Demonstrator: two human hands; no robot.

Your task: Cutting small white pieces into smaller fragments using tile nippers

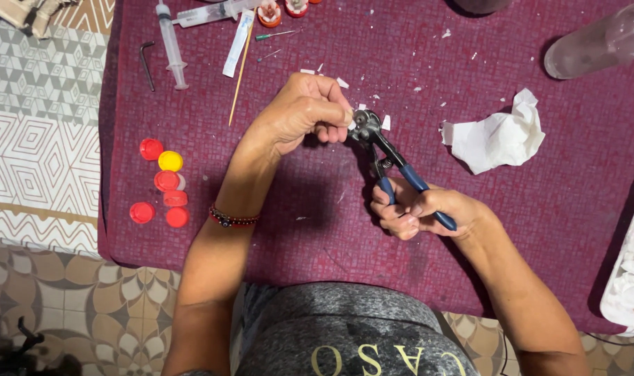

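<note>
Maroon textured cloth covers the table under both hands. The right hand is clenched round the blue-sleeved handles of a pair of dark metal nippers, whose wheeled head points up and away toward the left hand. That left hand is curled into a loose fist, thumb and forefinger pinching a small white chip right at the nippers' head; chip and tool head touch or nearly touch, and I cannot tell whether the tool's head is biting it. A red beaded bracelet circles the left wrist.

White crumbs and slivers lie scattered on the cloth around the tool head. To the right sits a crumpled white paper tissue, and beyond it a clear plastic bottle lying on its side. At the left edge of the cloth is a cluster of red bottle caps with one yellow cap. Farther up lie a clear plastic syringe, a thin wooden skewer and a dark bent hex key
</note>
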